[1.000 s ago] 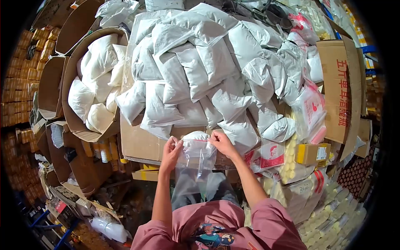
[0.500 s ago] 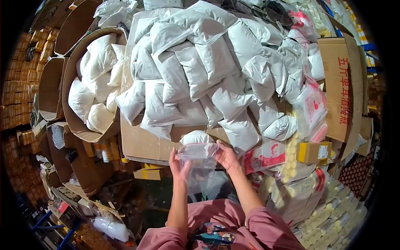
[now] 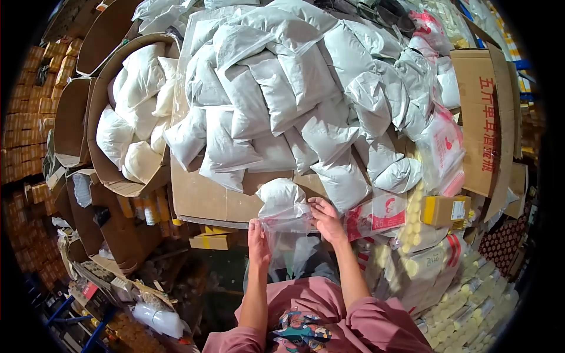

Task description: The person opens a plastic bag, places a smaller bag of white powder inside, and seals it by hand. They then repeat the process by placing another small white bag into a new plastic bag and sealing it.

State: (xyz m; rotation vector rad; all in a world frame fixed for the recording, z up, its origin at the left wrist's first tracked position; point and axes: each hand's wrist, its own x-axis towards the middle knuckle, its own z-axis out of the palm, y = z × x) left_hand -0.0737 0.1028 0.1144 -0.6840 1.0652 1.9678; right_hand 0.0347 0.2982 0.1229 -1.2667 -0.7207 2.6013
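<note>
A clear plastic bag [image 3: 289,238] hangs between my two hands with its mouth toward the table. My left hand [image 3: 259,242] is closed on the left side of the bag's mouth. At the opposite side, my right hand [image 3: 327,220] has its fingers loosely curled at the bag's edge, gripping it. Just beyond the mouth, a filled white pouch [image 3: 280,196] lies at the front of the cardboard-covered table [image 3: 206,200], and the bag's rim overlaps its near end.
Many filled white pouches [image 3: 259,88] are heaped on the table. A cardboard box [image 3: 97,126] at the left holds more. Red-printed plastic bags [image 3: 376,216], a small yellow-taped box [image 3: 445,210] and wrapped packs [image 3: 418,273] lie at the right; a tall carton [image 3: 474,117] stands behind them.
Both hands have moved slightly apart, the left one lower, and the bag's mouth now reaches the near end of the white pouch. The right fingers have loosened and spread a little.
</note>
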